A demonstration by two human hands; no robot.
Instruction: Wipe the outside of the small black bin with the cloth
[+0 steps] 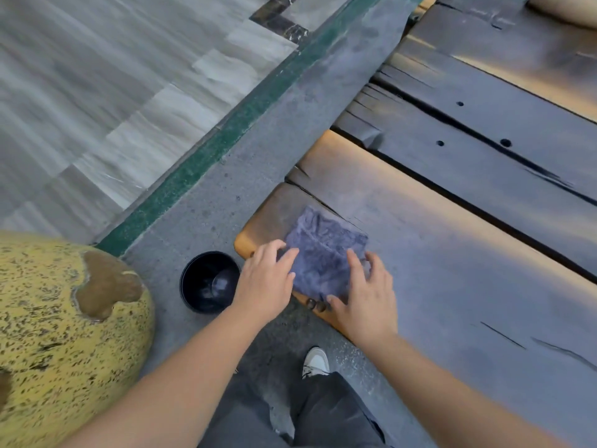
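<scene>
Nearest, a white shoe (315,362) stands on the grey pavement (206,218), beside a speckled yellow boulder (61,334). The small black bin (210,281) sits upright on the pavement, just left of the wooden worktop (452,253). Left hand (266,281) and right hand (366,294) rest with nearly straight, spread fingers (287,257) on the folded grey cloth (324,250) at the worktop's corner.

Soft, dim daylight, with warm orange glare on the wooden planks (484,221) beyond the right hand (365,295). Far from the left hand (265,279), the tiled floor (113,92) smears with motion blur and wide-angle bending
</scene>
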